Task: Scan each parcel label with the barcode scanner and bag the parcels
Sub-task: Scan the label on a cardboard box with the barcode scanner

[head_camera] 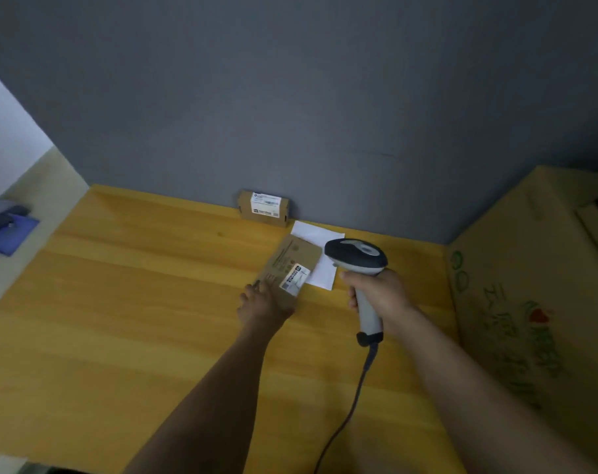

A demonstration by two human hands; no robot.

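Observation:
A flat brown cardboard parcel with a white label near its front end lies on the yellow wooden table. My left hand holds its near end. My right hand grips the handle of a grey and black barcode scanner, whose head hangs just right of the parcel. Its cable trails toward me. A second brown parcel with a white label leans against the grey wall at the back. A white sheet or bag lies partly under the first parcel.
A large yellowish cardboard box with green and red print stands at the table's right edge. To the far left, off the table, a blue and grey object sits on a pale surface. The grey wall bounds the table at the back.

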